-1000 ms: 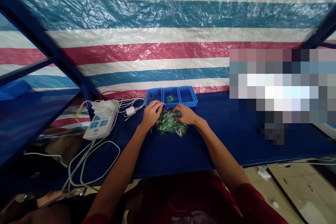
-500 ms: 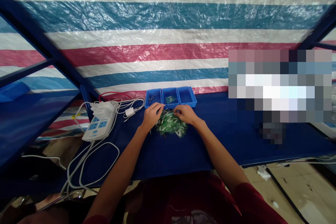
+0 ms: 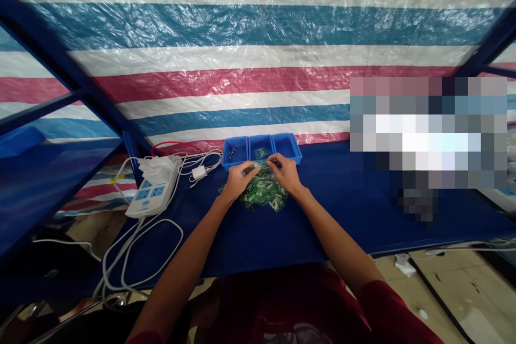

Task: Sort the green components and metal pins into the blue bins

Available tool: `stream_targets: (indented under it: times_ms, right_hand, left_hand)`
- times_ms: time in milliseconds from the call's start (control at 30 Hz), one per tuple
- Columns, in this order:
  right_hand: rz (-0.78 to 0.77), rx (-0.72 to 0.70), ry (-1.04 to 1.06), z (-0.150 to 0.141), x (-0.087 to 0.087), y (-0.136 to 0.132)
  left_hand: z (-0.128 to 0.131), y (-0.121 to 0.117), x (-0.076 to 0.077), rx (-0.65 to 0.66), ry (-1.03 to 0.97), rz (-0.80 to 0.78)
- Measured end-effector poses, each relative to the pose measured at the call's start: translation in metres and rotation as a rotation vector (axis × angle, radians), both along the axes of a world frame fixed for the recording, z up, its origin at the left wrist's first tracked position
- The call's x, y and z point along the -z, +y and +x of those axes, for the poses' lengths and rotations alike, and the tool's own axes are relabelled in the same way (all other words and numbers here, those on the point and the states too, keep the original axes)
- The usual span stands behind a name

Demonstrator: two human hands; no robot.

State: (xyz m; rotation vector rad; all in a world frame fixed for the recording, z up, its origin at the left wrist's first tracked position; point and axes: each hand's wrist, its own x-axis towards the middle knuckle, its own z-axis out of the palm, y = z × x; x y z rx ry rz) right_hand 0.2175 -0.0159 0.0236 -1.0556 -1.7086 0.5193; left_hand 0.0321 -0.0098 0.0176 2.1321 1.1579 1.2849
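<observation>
A heap of small greenish clear plastic packets [image 3: 264, 193], with white and metallic bits showing among them, lies on the blue table in front of me. Above the heap's far edge, my left hand [image 3: 238, 178] and my right hand [image 3: 285, 172] face each other, fingers pinched. Between their fingertips stretches a small clear plastic packet [image 3: 261, 164]; its contents are too small to make out. Just behind my hands stands a blue three-part tray [image 3: 299, 157]. Its left compartment contains a few small metallic parts [image 3: 233, 151], and its middle one a greenish packet [image 3: 261, 152].
To the left lies a white power strip [image 3: 149, 197] with plugs and looping white cables [image 3: 133, 247]. A striped plastic sheet [image 3: 250, 80] hangs behind the blue table [image 3: 266, 242]. Blue frame posts [image 3: 97, 123] rise at the side. The far right is blurred out.
My hands have come closer together over the heap. A clear packet now shows between their fingertips, where it could not be made out before.
</observation>
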Motion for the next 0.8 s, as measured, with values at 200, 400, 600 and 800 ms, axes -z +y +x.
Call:
stream_targets:
  times_ms: [200,400,600,800]
  right_hand:
    - [-0.036,-0.096,0.025,-0.006,0.001,-0.005]
    - [0.095,-0.134,0.022,-0.006,0.001,-0.006]
    - [0.13,-0.078,0.045,-0.006,0.005,-0.002]
    - [0.089,-0.026,0.059,-0.006,0.002,-0.003]
  left_hand:
    - [0.001,-0.001,-0.003,0.061,-0.279,-0.167]
    - [0.003,-0.004,-0.008,0.075,-0.362,-0.225]
    - [0.001,-0.003,-0.009,0.066,-0.317,-0.204]
    - [0.0,-0.004,-0.012,0.019,-0.157,-0.053]
